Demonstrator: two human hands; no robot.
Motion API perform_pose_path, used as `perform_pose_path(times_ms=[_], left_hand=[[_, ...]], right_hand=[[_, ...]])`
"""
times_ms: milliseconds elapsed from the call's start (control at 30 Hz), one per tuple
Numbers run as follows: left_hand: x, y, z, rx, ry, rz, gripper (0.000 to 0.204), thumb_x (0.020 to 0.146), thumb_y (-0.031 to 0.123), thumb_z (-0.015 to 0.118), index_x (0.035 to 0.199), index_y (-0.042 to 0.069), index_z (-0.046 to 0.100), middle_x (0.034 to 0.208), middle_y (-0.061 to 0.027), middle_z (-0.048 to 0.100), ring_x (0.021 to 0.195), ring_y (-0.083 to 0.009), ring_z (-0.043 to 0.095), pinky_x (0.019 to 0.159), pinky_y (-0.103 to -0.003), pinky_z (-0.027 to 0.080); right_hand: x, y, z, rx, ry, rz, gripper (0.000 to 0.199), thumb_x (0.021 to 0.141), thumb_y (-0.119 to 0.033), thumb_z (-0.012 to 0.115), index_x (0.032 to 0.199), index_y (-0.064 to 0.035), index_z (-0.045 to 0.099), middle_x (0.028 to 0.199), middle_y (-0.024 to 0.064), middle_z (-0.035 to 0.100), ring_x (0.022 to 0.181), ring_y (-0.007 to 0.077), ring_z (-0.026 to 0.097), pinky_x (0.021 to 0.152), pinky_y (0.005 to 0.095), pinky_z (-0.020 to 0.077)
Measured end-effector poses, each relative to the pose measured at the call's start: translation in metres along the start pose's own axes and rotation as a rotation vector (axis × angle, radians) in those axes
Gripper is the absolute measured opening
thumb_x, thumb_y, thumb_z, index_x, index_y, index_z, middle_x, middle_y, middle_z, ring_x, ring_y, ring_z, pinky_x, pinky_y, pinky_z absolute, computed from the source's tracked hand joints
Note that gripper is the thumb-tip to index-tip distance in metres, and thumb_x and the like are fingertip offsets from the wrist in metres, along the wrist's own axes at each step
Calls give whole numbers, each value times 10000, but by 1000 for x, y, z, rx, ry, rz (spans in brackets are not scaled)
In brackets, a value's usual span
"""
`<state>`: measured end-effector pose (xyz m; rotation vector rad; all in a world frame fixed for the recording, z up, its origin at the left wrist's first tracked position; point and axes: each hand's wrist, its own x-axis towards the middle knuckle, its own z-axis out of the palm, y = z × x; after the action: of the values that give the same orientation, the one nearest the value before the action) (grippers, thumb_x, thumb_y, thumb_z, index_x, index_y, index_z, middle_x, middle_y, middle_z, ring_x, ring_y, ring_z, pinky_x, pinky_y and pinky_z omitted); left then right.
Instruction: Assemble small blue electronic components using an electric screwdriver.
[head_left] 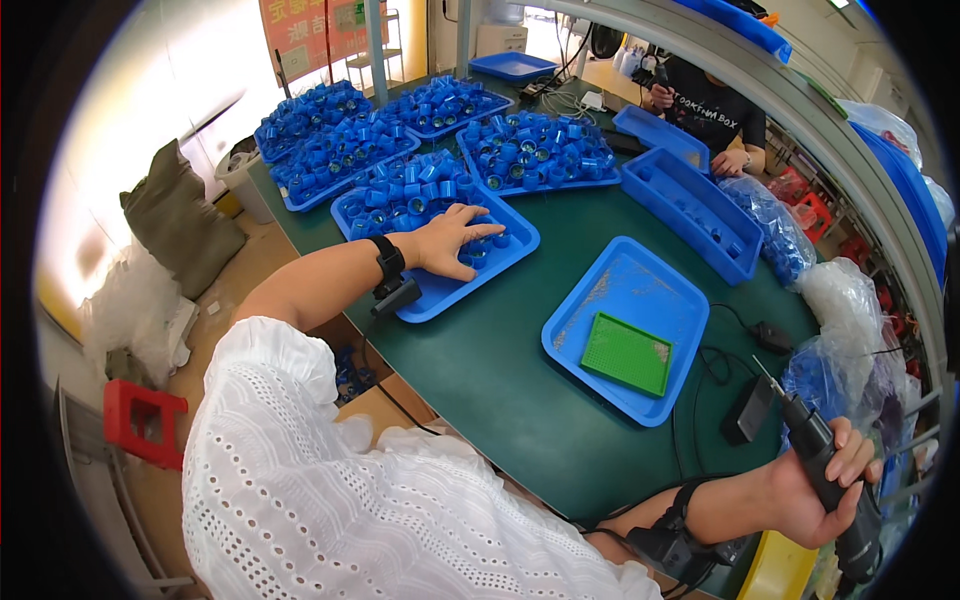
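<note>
At frame centre-left, the left hand [450,243] lies spread, gripping nothing, on blue caps [478,250] in a tray [450,295].
Lower right, the right hand [815,490] grips a driver [835,480]; the caps look light, stiff, best pinched by their rims.

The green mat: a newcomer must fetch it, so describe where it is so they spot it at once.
On the dark green table, find the blue tray nearest the person's right hand. The green mat lies flat in its near corner. Unlike the other trays, it holds no blue caps.
</note>
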<state>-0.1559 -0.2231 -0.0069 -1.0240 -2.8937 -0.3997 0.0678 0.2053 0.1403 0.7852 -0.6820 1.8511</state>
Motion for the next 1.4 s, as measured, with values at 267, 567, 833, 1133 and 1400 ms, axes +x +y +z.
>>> perform_pose_path(times_ms=[267,567,833,1133,1400], left_hand=[[15,-1,12,50,138,39,735,675,371,681,1348,202,440,1309,-196,402,1166,-373,372,990,-449,350],[23,6,16,76,125,-10,602,708,341,672,1269,201,505,1238,-127,450,1082,-332,410,911,-435,402],[44,2,16,60,154,189,509,729,240,676,1197,114,522,1133,-170,485,1005,-362,453,909,-452,390],[35,3,16,48,175,224,483,647,156,649,1113,66,556,1167,-216,456,1068,-427,418,937,-488,368],[26,9,10,112,154,178,547,692,164,644,1197,13,497,1239,-218,436,1125,-386,429,981,-453,356]], right_hand=[[-1,0,-1,4,-43,30,234,705,-62,554,910,-23,447,710,52,405,639,134,437,760,325,316],[0,-2,-8,56,-54,57,225,713,-64,553,913,-23,460,714,49,408,647,133,440,764,323,319],[-4,2,2,-17,6,-13,216,730,-88,530,927,-31,467,688,25,415,579,121,420,679,329,364],[-6,22,9,68,43,-9,259,714,-36,504,973,-37,507,667,77,493,534,188,493,641,367,408],[-8,18,13,77,27,9,252,730,-43,510,976,-56,459,676,68,494,554,174,510,655,342,410]])
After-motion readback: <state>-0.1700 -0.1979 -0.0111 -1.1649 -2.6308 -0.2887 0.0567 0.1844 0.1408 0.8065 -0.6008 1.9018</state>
